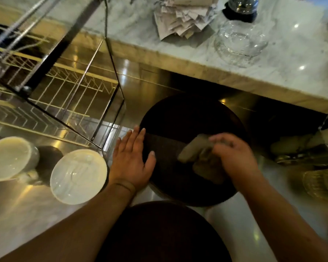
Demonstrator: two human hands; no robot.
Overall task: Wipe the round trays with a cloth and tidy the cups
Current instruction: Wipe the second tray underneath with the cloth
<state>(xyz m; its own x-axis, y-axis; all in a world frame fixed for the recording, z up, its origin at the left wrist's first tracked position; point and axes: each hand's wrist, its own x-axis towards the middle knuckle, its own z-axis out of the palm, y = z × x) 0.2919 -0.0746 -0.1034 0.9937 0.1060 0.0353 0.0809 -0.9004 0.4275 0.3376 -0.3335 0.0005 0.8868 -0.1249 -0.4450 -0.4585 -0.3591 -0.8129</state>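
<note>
A dark round tray [186, 118] lies on the steel counter in the middle of the view. My left hand [133, 157] rests flat and spread on its left rim. On the tray's right half my right hand [233, 155], blurred, grips a bunched grey-brown cloth [193, 152] pressed against the surface. A second dark round tray [163, 233] sits closer to me, below the first. Two white cups stand to the left: one cup [78, 176] beside my left wrist, the other cup [9, 157] at the left edge.
A wire rack with a glass panel [68, 91] fills the upper left. A marble ledge [273, 72] above carries crumpled papers [184, 16], a glass bowl [240, 44] and a bottle [240, 6]. Ribbed glassware [320, 184] stands at the right.
</note>
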